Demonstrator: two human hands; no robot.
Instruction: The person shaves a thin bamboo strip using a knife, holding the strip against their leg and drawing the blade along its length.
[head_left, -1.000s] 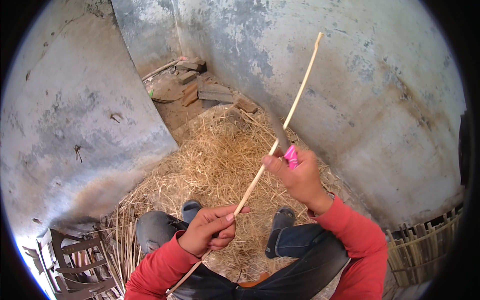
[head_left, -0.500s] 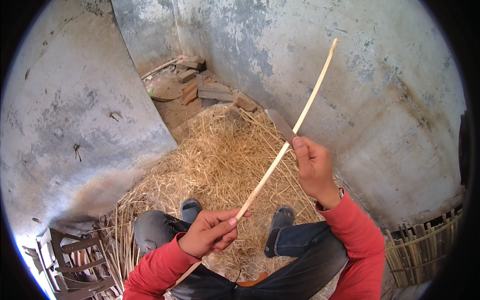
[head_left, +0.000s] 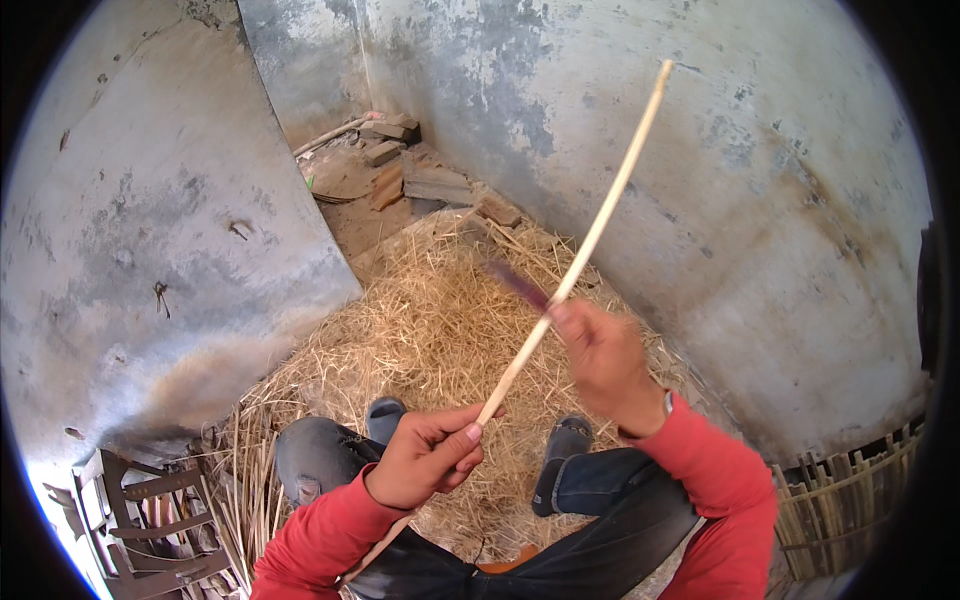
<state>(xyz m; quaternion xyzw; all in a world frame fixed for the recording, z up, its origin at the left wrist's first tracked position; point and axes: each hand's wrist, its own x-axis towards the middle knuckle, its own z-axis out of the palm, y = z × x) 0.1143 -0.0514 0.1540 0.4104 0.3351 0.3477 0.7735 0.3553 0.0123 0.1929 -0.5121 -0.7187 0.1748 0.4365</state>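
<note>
A long, pale, peeled stick (head_left: 614, 190) slants from my lap up to the far right. My left hand (head_left: 426, 456) is closed around its lower part, with the thumb lying along it; the stick's tail runs on below that forearm. My right hand (head_left: 604, 360), blurred by motion, is closed on a knife (head_left: 518, 284), whose handle is hidden in the fingers. The blade, also smeared, lies across the stick about midway and points to the upper left. Beneath both hands spreads a heap of straw-coloured shavings (head_left: 440, 310).
Worn plaster walls (head_left: 720, 200) rise behind and at both sides. Bricks (head_left: 440, 185) lie in the far corner. Thin sticks (head_left: 250, 470) and a dark wooden frame (head_left: 160, 530) stand at the left, a slatted basket (head_left: 840, 505) at the right. My sandalled feet (head_left: 562, 460) rest among the shavings.
My right hand and the knife have slid down along the stick, nearer to my left hand. The left hand keeps its grip, and the stick has tilted slightly more upright.
</note>
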